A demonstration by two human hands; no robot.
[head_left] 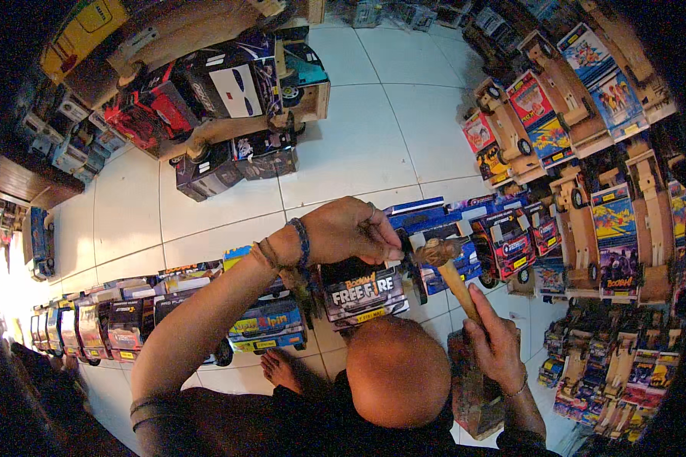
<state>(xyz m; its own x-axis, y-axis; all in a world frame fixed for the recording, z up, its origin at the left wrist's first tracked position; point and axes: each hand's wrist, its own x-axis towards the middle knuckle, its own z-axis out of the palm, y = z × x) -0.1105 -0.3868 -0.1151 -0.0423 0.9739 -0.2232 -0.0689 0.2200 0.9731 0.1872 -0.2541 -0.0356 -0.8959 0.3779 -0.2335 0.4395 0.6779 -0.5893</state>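
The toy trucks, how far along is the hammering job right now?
Many finished-looking toy trucks already stand in rows on the tiled floor. In hand: the left hand pinches something small at the dark truck, while the right hand holds a wooden-handled hammer beside it. Bare wooden truck frames at right look unfinished.

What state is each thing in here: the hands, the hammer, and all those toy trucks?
Left hand: fingers pinched together, pressed on a toy truck.
Right hand: closed around the hammer handle.
Hammer: raised, head close to the left fingertips.
Toy truck under the hands: upright on the floor.
Bare wooden trucks: undecorated, lined up at right.
Row of decorated trucks: standing side by side.
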